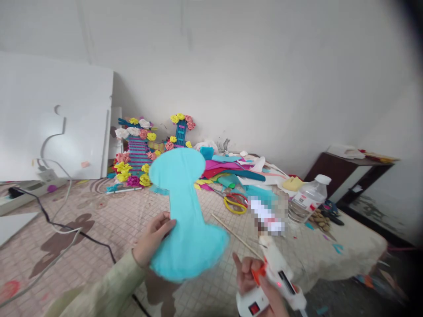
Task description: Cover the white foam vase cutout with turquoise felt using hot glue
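Between the thumb and fingers of my left hand (pixel 155 235) is a light blue cutout (pixel 187 207), gripped by its left edge. It has a rounded top, a narrow middle and a wide curved bottom, and I cannot tell if it is paper or cloth over card. My right hand (pixel 253 275) is wrapped round a white hot glue gun (pixel 279 273) with an orange trigger and a lit red light. The gun's nozzle points up and away, apart from the cutout. A thin wooden stick (pixel 236 235) lies on the table between them.
Yellow-and-red-handled scissors (pixel 235 204) lie beyond the cutout, near a water bottle (pixel 309 198). Coloured paper sheets (pixel 228 167) are heaped at the back. Flower-trimmed frames (pixel 139 152) stand at back left. Cables (pixel 99 243) cross the patterned tablecloth (pixel 109 211) on the left.
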A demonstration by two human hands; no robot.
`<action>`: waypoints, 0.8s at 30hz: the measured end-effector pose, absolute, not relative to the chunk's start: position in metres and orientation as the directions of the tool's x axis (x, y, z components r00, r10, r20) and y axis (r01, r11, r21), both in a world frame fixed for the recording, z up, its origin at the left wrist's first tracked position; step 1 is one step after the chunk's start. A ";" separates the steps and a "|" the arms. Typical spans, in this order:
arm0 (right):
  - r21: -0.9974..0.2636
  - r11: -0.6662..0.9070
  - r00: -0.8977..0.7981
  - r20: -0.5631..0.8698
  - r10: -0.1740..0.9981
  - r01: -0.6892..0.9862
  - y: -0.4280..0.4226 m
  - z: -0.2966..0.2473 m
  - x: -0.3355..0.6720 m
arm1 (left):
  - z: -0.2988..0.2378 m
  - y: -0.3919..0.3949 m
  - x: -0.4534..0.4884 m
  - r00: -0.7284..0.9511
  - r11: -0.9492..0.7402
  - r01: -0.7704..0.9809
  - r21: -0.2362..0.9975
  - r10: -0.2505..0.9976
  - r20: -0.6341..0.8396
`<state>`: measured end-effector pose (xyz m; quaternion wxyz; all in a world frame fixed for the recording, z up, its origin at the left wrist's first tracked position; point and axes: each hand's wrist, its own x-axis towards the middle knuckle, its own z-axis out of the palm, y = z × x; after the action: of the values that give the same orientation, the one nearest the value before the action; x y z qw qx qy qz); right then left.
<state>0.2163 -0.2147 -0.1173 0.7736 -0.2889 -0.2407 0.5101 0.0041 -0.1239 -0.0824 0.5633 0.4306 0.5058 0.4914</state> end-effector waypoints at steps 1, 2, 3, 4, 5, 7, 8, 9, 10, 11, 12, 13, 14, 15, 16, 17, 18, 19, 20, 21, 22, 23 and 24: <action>-0.697 0.333 0.384 0.088 0.919 -0.635 -0.217 -0.115 0.216 | -0.085 -0.125 0.014 -0.037 0.131 -0.234 0.963 0.989 -0.144; -0.700 0.343 0.394 0.095 0.914 -0.626 -0.218 -0.113 0.216 | -0.087 -0.125 0.024 -0.064 0.116 -0.361 0.925 0.987 -0.149; -0.704 0.337 0.389 0.093 0.916 -0.625 -0.219 -0.112 0.215 | -0.090 -0.124 0.034 -0.073 0.103 -0.471 0.876 0.985 -0.155; -0.708 0.320 0.372 0.087 0.924 -0.629 -0.219 -0.112 0.214 | -0.093 -0.122 0.043 -0.070 0.102 -0.541 0.835 0.984 -0.165; -0.714 0.293 0.341 0.081 0.937 -0.636 -0.218 -0.112 0.214 | -0.096 -0.118 0.051 -0.078 0.095 -0.577 0.811 0.982 -0.170; -0.727 0.246 0.277 0.080 0.958 -0.641 -0.217 -0.113 0.215 | -0.103 -0.108 0.064 -0.108 0.088 -0.600 0.795 0.976 -0.189; -0.731 0.235 0.256 0.084 0.963 -0.640 -0.216 -0.113 0.216 | -0.107 -0.101 0.068 -0.136 0.080 -0.604 0.793 0.970 -0.201; -0.734 0.233 0.249 0.090 0.964 -0.638 -0.215 -0.114 0.217 | -0.111 -0.093 0.070 -0.161 0.077 -0.608 0.790 0.963 -0.218; -0.734 0.237 0.249 0.094 0.964 -0.637 -0.214 -0.114 0.218 | -0.115 -0.085 0.072 -0.186 0.074 -0.611 0.788 0.954 -0.233; -0.732 0.240 0.253 0.096 0.963 -0.637 -0.213 -0.113 0.219 | -0.119 -0.076 0.073 -0.205 0.074 -0.609 0.790 0.947 -0.247; -0.731 0.242 0.257 0.094 0.962 -0.638 -0.212 -0.112 0.219 | -0.122 -0.067 0.073 -0.215 0.077 -0.603 0.794 0.943 -0.254; -0.730 0.244 0.257 0.096 0.962 -0.639 -0.210 -0.110 0.219 | -0.125 -0.059 0.074 -0.216 0.083 -0.592 0.801 0.942 -0.257; -0.729 0.249 0.260 0.101 0.960 -0.638 -0.208 -0.107 0.218 | -0.127 -0.052 0.074 -0.204 0.096 -0.577 0.811 0.944 -0.257; -0.729 0.256 0.263 0.107 0.959 -0.635 -0.206 -0.105 0.218 | -0.129 -0.047 0.074 -0.177 0.117 -0.558 0.822 0.950 -0.256; -0.728 0.265 0.269 0.114 0.956 -0.633 -0.204 -0.102 0.217 | -0.130 -0.044 0.074 -0.136 0.146 -0.532 0.834 0.957 -0.255; -0.727 0.272 0.274 0.120 0.954 -0.631 -0.201 -0.099 0.217 | -0.129 -0.042 0.073 -0.086 0.181 -0.498 0.848 0.963 -0.256; -0.727 0.273 0.271 0.124 0.954 -0.629 -0.197 -0.096 0.217 | -0.128 -0.044 0.072 -0.031 0.216 -0.456 0.863 0.966 -0.258; -0.729 0.268 0.263 0.125 0.957 -0.629 -0.194 -0.094 0.217 | -0.125 -0.047 0.069 0.025 0.247 -0.406 0.880 0.965 -0.259; -0.731 0.263 0.255 0.125 0.959 -0.630 -0.190 -0.092 0.217 | -0.121 -0.052 0.064 0.076 0.268 -0.347 0.899 0.963 -0.258; -0.730 0.263 0.255 0.125 0.959 -0.630 -0.186 -0.090 0.217 | -0.115 -0.058 0.057 0.119 0.277 -0.282 0.919 0.960 -0.253; -0.728 0.271 0.265 0.127 0.956 -0.630 -0.183 -0.089 0.217 | -0.109 -0.065 0.048 0.154 0.272 -0.215 0.938 0.958 -0.242; -0.724 0.285 0.284 0.127 0.950 -0.629 -0.179 -0.088 0.217 | -0.103 -0.072 0.037 0.174 0.246 -0.143 0.959 0.960 -0.220; -0.717 0.301 0.308 0.126 0.943 -0.629 -0.176 -0.088 0.217 | -0.097 -0.078 0.023 0.182 0.209 -0.071 0.975 0.964 -0.193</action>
<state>0.2168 -0.1762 -0.0883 0.7573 -0.2834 -0.2772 0.5190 0.0229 -0.0784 -0.0967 0.6118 0.4653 0.4799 0.4230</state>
